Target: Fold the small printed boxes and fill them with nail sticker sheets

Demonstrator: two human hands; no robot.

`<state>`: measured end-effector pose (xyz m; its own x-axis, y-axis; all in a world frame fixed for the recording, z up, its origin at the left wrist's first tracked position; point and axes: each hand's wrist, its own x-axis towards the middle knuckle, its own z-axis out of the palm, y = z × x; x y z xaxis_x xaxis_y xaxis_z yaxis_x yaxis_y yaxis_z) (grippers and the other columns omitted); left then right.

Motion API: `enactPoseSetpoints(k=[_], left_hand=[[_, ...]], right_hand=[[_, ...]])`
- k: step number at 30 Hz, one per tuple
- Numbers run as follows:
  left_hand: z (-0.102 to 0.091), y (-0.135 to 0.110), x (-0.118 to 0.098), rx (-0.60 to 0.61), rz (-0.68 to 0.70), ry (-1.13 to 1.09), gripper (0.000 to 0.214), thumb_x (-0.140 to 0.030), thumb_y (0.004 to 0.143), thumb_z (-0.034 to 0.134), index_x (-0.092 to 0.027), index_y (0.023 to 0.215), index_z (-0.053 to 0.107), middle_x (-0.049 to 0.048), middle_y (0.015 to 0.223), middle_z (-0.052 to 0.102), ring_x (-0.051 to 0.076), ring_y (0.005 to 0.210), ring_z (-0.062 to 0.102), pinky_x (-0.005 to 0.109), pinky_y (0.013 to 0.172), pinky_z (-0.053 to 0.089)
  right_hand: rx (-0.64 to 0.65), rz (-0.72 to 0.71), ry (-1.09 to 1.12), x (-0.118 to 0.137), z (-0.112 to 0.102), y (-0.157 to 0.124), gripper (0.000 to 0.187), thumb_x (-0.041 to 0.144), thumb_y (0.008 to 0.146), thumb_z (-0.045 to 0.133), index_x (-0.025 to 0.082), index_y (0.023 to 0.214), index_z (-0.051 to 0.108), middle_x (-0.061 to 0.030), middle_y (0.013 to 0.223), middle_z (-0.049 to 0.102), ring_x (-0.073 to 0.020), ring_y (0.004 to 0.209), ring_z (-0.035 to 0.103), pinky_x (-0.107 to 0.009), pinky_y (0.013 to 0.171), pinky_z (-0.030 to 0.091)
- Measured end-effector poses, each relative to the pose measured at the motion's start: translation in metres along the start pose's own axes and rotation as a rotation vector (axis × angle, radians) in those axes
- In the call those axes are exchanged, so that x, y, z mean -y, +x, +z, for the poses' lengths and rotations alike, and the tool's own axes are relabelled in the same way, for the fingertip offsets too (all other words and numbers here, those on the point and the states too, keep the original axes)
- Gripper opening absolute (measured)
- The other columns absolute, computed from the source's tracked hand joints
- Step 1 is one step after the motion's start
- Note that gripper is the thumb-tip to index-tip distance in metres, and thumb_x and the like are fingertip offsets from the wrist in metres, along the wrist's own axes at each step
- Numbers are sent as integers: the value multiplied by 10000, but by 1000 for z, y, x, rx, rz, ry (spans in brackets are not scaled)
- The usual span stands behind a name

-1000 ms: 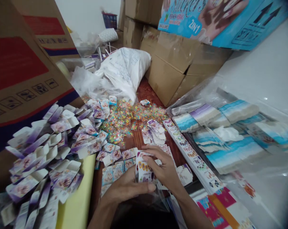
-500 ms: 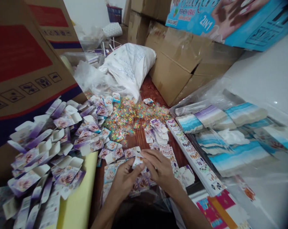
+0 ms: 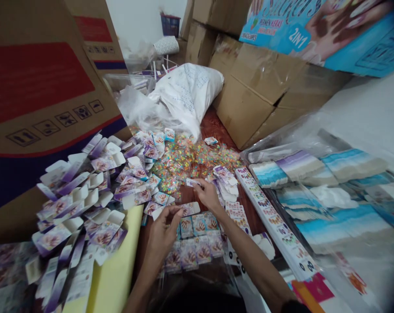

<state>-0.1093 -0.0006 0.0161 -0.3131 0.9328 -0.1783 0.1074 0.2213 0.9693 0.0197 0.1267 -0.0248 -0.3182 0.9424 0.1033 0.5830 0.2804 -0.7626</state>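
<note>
Currently, right fingertips (image 3: 197, 187) pinch a small printed card (image 3: 192, 182) by one end, a light hold. Left hand (image 3: 161, 230) half open, fingers curled, gripping nothing visible, just beside a flat card (image 3: 190, 209). Nail-design cards (image 3: 193, 248) lie overlapped, faces up, along the near edge of the wooden table (image 3: 213, 134), seemingly for easy reach; purple cartons (image 3: 76, 204) heap leftward.

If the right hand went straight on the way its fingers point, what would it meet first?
The right hand pinches a small card; beyond that it would probably meet the heap of colourful packets, though depth is unclear.
</note>
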Motion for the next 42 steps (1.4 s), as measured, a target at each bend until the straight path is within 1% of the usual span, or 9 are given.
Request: enactPoseSetpoints(k=[2, 5, 11, 13, 16, 22, 30, 37, 42], left_hand=[[-3, -2, 3, 72, 4, 76, 292, -424, 787, 517, -174, 915, 598, 41, 895, 644, 175, 829, 591, 265, 724, 453], [-8, -4, 10, 123, 11, 137, 312, -428, 810, 480, -185, 963, 604, 53, 962, 647, 196, 916, 585, 285, 766, 454], [-2, -1, 15, 147, -28, 156, 330, -440, 809, 466, -184, 960, 609, 44, 934, 660, 193, 876, 602, 297, 747, 472], [6, 0, 11, 180, 10, 165, 311, -420, 811, 466, -185, 952, 612, 41, 934, 663, 187, 882, 601, 306, 786, 465], [13, -3, 7, 222, 57, 191, 297, -401, 826, 456, -190, 965, 611, 49, 979, 658, 183, 917, 594, 306, 809, 460], [3, -5, 15, 177, 60, 255, 282, -371, 834, 459, -202, 1003, 609, 48, 1026, 655, 178, 941, 596, 310, 831, 456], [4, -4, 20, 172, 95, 230, 259, -367, 829, 473, -207, 970, 619, 48, 987, 668, 177, 909, 614, 290, 776, 490], [3, -3, 20, 162, 112, 276, 241, -329, 839, 464, -196, 974, 612, 48, 994, 667, 172, 920, 609, 292, 809, 471], [8, -4, 18, 185, 100, 295, 234, -323, 845, 463, -199, 975, 614, 41, 996, 663, 172, 942, 599, 292, 832, 459]], right_hand=[[-1, 6, -78, -14, 10, 20, 231, 195, 818, 487, 148, 954, 668, -74, 812, 709, -214, 760, 645, -295, 691, 469], [-6, 5, -169, -31, 10, 20, 223, 181, 812, 488, 161, 942, 667, -65, 808, 709, -206, 752, 646, -274, 684, 458], [-104, 63, -350, -56, -26, -8, 324, 228, 897, 335, 144, 1096, 576, -52, 820, 695, -175, 712, 633, -252, 645, 462], [-117, 53, -430, -56, -30, -6, 326, 209, 898, 330, 140, 1127, 552, -70, 892, 685, -182, 773, 626, -267, 698, 459], [-88, -10, -548, -51, -23, 4, 308, 119, 871, 349, 127, 1098, 558, -112, 1007, 645, -198, 908, 588, -287, 800, 428], [81, -183, -722, -38, -12, 14, 292, 24, 825, 389, 102, 1050, 559, -143, 1014, 616, -227, 992, 530, -293, 803, 419], [149, -248, -884, -42, -32, 25, 287, 23, 848, 360, 90, 1074, 523, -150, 1039, 592, -221, 967, 528, -309, 811, 422], [234, -359, -927, -48, -11, 22, 210, 184, 891, 424, 72, 1031, 532, -176, 1034, 579, -250, 992, 518, -336, 818, 435], [214, -316, -902, -48, 0, 31, 202, 8, 822, 385, 77, 888, 563, -168, 895, 605, -234, 854, 569, -295, 673, 455]])
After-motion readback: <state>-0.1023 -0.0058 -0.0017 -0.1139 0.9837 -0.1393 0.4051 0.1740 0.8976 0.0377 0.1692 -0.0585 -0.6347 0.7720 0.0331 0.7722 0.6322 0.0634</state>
